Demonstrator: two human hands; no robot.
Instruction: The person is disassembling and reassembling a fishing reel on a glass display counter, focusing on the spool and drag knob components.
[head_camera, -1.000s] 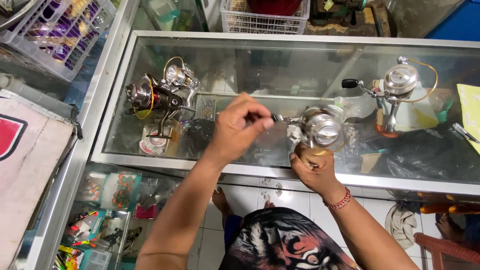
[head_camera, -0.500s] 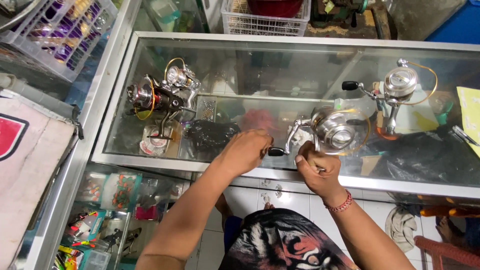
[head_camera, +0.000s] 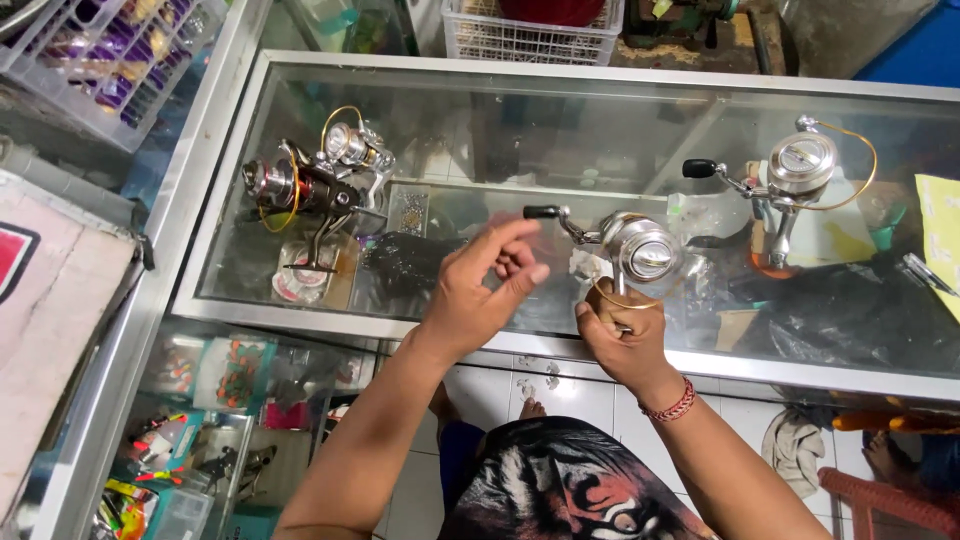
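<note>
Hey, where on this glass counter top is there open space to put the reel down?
The glass counter looks bare along its far edge, between the two reels at the left and the silver reel at the right. The near middle is crowded: the right hand holds a silver reel, and the left hand is beside its black-knobbed handle.

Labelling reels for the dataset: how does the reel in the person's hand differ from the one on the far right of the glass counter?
The held reel is gripped from below by the right hand and lifted off the glass counter; the far-right reel stands on the glass untouched. The held reel's black knob points toward the left hand, which is near it. The far-right reel's gold bail arcs wide above it. Both are silver spinning reels with black handle knobs.
</note>
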